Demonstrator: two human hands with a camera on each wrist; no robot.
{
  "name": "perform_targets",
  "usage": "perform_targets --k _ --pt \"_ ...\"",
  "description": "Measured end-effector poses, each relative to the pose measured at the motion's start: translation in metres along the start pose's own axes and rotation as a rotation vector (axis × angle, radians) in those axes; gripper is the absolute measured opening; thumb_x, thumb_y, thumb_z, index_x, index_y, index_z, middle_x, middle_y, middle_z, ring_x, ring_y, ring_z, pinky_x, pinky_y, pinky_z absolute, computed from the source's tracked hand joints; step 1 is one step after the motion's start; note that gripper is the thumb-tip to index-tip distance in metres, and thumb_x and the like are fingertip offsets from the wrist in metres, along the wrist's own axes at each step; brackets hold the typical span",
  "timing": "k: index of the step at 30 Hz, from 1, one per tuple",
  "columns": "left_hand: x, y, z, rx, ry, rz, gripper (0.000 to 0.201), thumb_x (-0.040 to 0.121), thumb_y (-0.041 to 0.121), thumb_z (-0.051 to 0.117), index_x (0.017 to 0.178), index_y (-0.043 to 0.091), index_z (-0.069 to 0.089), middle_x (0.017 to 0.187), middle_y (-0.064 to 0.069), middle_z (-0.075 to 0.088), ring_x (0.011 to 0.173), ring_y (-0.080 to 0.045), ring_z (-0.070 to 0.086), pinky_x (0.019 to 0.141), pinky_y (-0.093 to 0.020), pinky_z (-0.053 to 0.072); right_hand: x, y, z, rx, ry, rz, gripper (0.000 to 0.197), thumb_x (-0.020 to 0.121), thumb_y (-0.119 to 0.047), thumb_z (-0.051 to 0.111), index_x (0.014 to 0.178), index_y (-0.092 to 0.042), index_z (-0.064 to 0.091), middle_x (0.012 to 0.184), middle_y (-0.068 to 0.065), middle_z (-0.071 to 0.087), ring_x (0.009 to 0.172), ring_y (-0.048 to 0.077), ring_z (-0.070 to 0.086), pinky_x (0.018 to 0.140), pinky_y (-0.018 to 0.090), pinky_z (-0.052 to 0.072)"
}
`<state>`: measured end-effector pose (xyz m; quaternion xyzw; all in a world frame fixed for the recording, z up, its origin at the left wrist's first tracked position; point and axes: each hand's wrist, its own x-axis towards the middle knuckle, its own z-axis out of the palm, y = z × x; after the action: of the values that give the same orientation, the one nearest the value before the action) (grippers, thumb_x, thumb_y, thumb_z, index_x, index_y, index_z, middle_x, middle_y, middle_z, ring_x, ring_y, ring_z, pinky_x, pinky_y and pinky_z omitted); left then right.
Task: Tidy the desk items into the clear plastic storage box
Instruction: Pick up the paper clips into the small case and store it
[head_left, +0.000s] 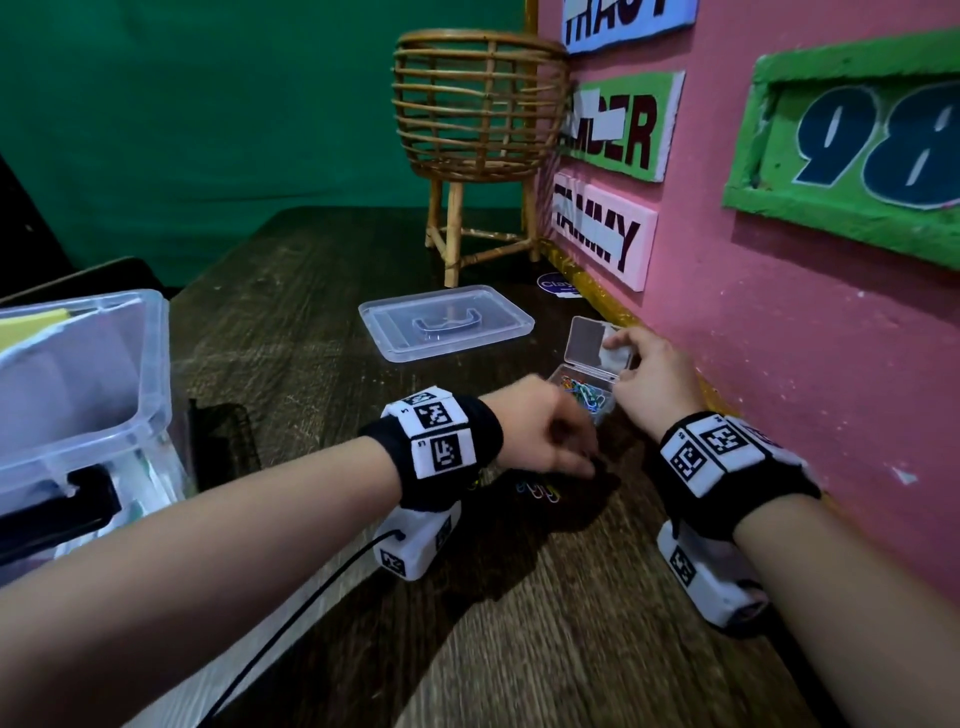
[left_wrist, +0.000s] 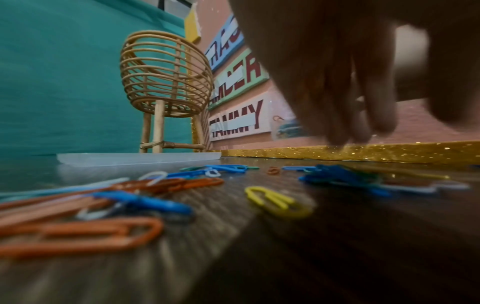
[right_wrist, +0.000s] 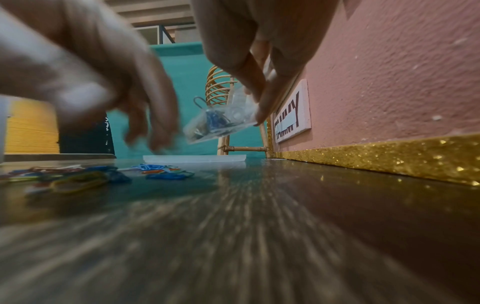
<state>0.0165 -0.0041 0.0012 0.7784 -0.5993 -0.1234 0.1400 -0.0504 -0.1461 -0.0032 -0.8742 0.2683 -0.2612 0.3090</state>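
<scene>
A small clear case (head_left: 589, 345) with its lid up holds coloured paper clips; my right hand (head_left: 618, 358) pinches it by the pink wall. In the right wrist view the case (right_wrist: 221, 121) hangs tilted above the desk between thumb and fingers (right_wrist: 259, 107). My left hand (head_left: 582, 457) hovers just left of the case, fingers pointing down over loose paper clips (head_left: 537, 491). Its blurred fingertips (left_wrist: 345, 133) show nothing between them. More clips (left_wrist: 278, 202) lie scattered on the wooden desk. The clear plastic storage box (head_left: 156, 364) stands open at the far left.
The box's clear lid (head_left: 447, 322) lies flat behind the hands. A rattan basket on legs (head_left: 478, 130) stands in the back corner. The pink wall with a gold strip (right_wrist: 389, 162) runs along the right. A black mesh item (head_left: 223, 441) lies beside the box.
</scene>
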Motion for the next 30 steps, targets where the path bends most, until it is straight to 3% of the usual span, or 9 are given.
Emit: perform_targets --k 3,7,10,13,17,20,24,26,30 --pt "0.000 -0.004 0.006 0.123 -0.272 -0.015 0.060 0.084 0.041 0.063 0.138 0.029 0.041 0.145 0.000 0.039 0.131 -0.016 0.039 0.099 -0.022 0.032 0.000 -0.001 0.000 -0.009 -0.001 -0.010 0.039 0.079 0.013 0.053 0.110 -0.010 0.059 0.122 0.014 0.058 0.083 0.016 0.046 0.034 -0.001 0.029" --pt "-0.011 -0.019 0.002 0.132 -0.180 -0.008 0.038 0.085 0.025 0.065 0.122 0.019 0.062 0.129 -0.003 0.057 0.117 -0.016 0.053 0.081 -0.007 0.030 0.001 0.000 0.000 -0.004 -0.011 -0.007 0.039 0.077 0.012 0.054 0.108 -0.012 0.060 0.123 0.012 0.058 0.088 0.021 0.053 0.043 0.005 0.032" --pt "-0.024 -0.038 -0.006 0.194 -0.033 -0.120 0.022 0.085 0.024 0.064 0.106 0.018 0.070 0.107 -0.002 0.069 0.098 -0.017 0.063 0.089 -0.023 0.047 0.001 0.000 0.002 0.010 -0.017 -0.013 0.040 0.077 0.012 0.054 0.107 -0.012 0.060 0.125 0.010 0.057 0.104 0.026 0.057 0.063 0.018 0.041" --pt "-0.022 -0.055 -0.014 0.293 0.124 -0.275 0.028 0.090 0.033 0.054 0.111 0.017 0.064 0.109 -0.005 0.066 0.101 -0.023 0.061 0.089 -0.038 0.051 0.001 -0.001 0.003 0.003 -0.037 -0.007 0.040 0.078 0.012 0.054 0.108 -0.013 0.060 0.127 0.009 0.056 0.107 0.026 0.058 0.064 0.020 0.042" --pt "-0.010 -0.062 -0.013 0.245 -0.082 -0.470 0.046 0.096 0.038 0.042 0.136 0.016 0.043 0.139 -0.009 0.049 0.126 -0.027 0.048 0.106 -0.037 0.039 0.000 -0.002 0.003 0.012 -0.028 -0.002 0.039 0.077 0.013 0.054 0.104 -0.015 0.061 0.124 0.012 0.058 0.104 0.027 0.059 0.068 0.021 0.043" --pt "-0.011 -0.052 -0.008 0.156 -0.219 -0.437 0.050 0.098 0.040 0.039 0.144 0.023 0.031 0.150 -0.002 0.037 0.136 -0.023 0.037 0.112 -0.033 0.029 -0.001 -0.001 0.001 0.016 -0.002 0.019 0.038 0.078 0.013 0.053 0.104 -0.013 0.061 0.124 0.013 0.058 0.102 0.028 0.060 0.059 0.018 0.042" --pt "-0.011 -0.037 0.000 0.128 -0.112 -0.318 0.050 0.091 0.040 0.052 0.137 0.022 0.043 0.137 -0.004 0.051 0.122 -0.022 0.050 0.102 -0.034 0.041 0.000 0.000 0.002 0.028 0.010 0.037 0.038 0.079 0.014 0.053 0.106 -0.012 0.060 0.122 0.014 0.058 0.099 0.030 0.061 0.049 0.014 0.036" --pt "-0.006 -0.031 0.002 0.136 -0.073 -0.282 0.055 0.089 0.043 0.054 0.138 0.020 0.042 0.138 -0.006 0.049 0.123 -0.023 0.049 0.102 -0.033 0.041 0.001 0.000 0.002 0.032 0.021 0.036 0.038 0.078 0.014 0.053 0.105 -0.012 0.060 0.120 0.015 0.059 0.098 0.030 0.062 0.052 0.016 0.040" --pt "0.003 -0.016 0.006 0.151 -0.209 -0.139 0.061 0.084 0.046 0.061 0.137 0.026 0.042 0.142 -0.002 0.042 0.128 -0.020 0.044 0.104 -0.028 0.036 0.002 0.000 0.002 0.029 0.068 0.049 0.040 0.075 0.015 0.054 0.104 -0.012 0.061 0.117 0.015 0.061 0.099 0.031 0.061 0.068 0.028 0.050"
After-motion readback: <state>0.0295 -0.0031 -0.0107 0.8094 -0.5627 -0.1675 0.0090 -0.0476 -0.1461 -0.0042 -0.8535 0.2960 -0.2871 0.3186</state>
